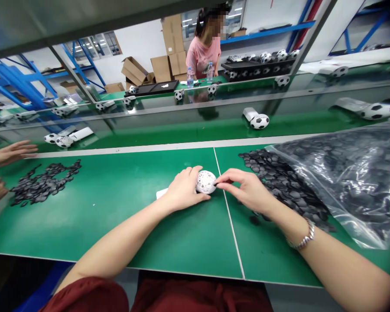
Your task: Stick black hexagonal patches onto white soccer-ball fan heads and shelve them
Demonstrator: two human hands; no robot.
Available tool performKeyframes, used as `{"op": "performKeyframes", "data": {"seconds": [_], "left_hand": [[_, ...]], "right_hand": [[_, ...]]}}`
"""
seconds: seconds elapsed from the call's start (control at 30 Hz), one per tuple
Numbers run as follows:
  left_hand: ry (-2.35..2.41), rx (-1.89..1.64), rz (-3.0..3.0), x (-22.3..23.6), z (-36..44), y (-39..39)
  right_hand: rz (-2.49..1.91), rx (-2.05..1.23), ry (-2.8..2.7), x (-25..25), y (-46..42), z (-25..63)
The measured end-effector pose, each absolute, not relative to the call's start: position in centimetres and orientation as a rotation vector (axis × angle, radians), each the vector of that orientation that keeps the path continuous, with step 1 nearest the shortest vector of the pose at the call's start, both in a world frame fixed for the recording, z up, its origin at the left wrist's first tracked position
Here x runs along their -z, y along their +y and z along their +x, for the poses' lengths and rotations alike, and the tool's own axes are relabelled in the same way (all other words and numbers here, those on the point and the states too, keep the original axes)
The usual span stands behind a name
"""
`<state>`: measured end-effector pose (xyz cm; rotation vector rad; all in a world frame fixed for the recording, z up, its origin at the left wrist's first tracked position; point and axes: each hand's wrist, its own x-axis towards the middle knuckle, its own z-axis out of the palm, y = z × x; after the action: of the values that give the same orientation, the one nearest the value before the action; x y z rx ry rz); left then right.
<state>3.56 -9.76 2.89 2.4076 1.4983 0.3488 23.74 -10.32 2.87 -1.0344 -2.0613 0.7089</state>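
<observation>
My left hand (183, 189) grips a white ball-shaped shell (206, 181) with open holes, resting on the green table (117, 208). A white part shows under the hand's left side. My right hand (247, 189) pinches a small black piece at the shell's right side with thumb and forefinger. A heap of small black pieces (279, 182) lies just right of my right hand, spilling from a clear plastic bag (354, 173). A metal bracelet sits on my right wrist.
A second pile of black pieces (45, 182) lies at the left, beside another person's hands (9, 154). Finished black-and-white balls (259, 121) ride the conveyor beyond. A person in pink (204, 54) stands across, with bottles, trays and cartons.
</observation>
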Motion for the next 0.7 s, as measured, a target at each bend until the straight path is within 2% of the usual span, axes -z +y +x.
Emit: {"op": "performKeyframes", "data": {"seconds": [0.1, 0.37, 0.7], "left_hand": [[1.361, -0.382, 2.337, -3.2, 2.9, -9.6], [1.403, -0.383, 2.33, -3.0, 3.7, -10.5], [1.34, -0.459, 2.3, -2.8, 3.6, -10.4]], "right_hand": [[-0.97, -0.625, -2.191, -2.9, -10.8, 23.4], [-0.898, -0.242, -2.45, -2.3, -11.2, 22.7], [-0.996, -0.144, -2.48, -2.9, -11.7, 22.3]]}}
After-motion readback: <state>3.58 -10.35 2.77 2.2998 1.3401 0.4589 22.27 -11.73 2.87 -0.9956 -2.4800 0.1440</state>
